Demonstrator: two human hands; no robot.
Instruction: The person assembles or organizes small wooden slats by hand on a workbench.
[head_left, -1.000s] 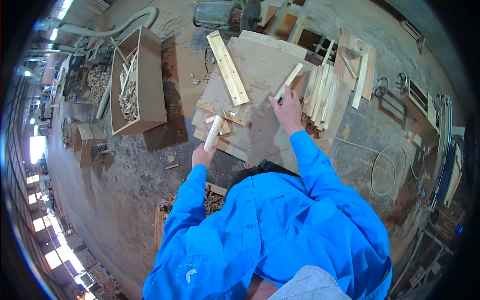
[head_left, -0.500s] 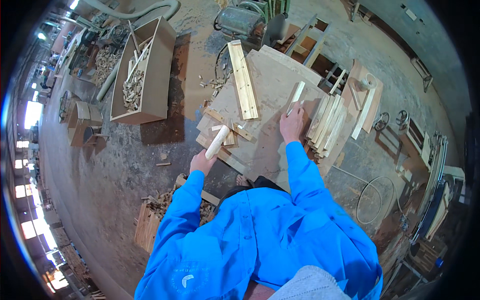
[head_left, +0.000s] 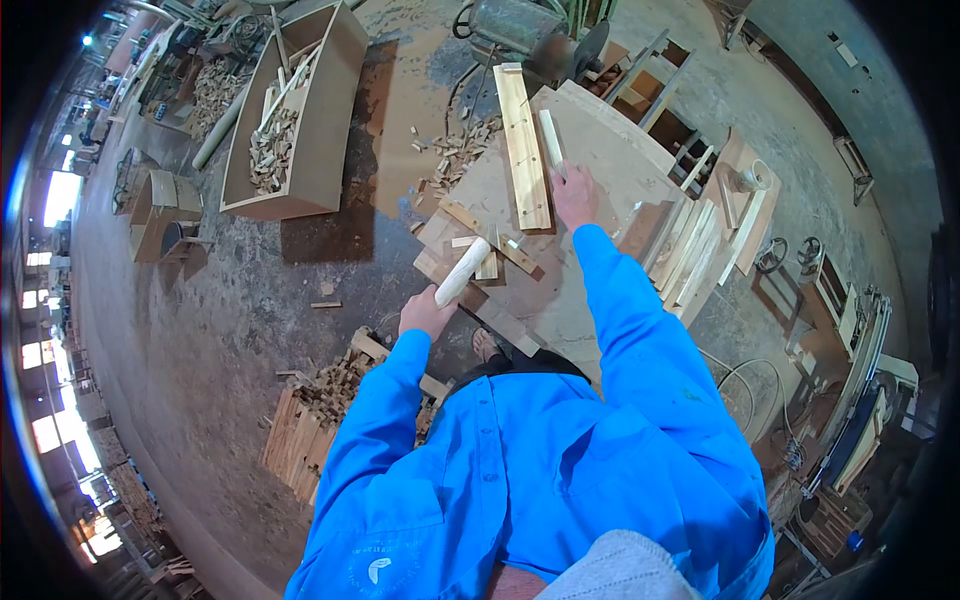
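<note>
My left hand (head_left: 427, 313) is wrapped round a thick, pale wooden stick (head_left: 463, 272), which slants up over the table's near left corner. Just past the stick's tip, a narrow wooden bar (head_left: 512, 253) lies across the table with small wood pieces beside it. Near the table's middle, my right hand (head_left: 575, 197) grips the near end of a slim wooden strip (head_left: 551, 138). Left of that strip, close alongside, lies a long pale board (head_left: 523, 150) with dark spots along it. A stack of wooden strips (head_left: 690, 250) sits to the right of my right hand.
The worktable (head_left: 615, 150) stands in front of me. A deep wooden bin (head_left: 325, 150) holds offcuts at the far left, and another heap of offcuts (head_left: 345, 395) is by my left arm. A machine (head_left: 515, 30) stands beyond the table; a hose (head_left: 745, 375) loops at right.
My right hand has moved left and away from me with the strip, leaving the stack's side for the long board. The whole view has shifted slightly; my left hand keeps the stick.
</note>
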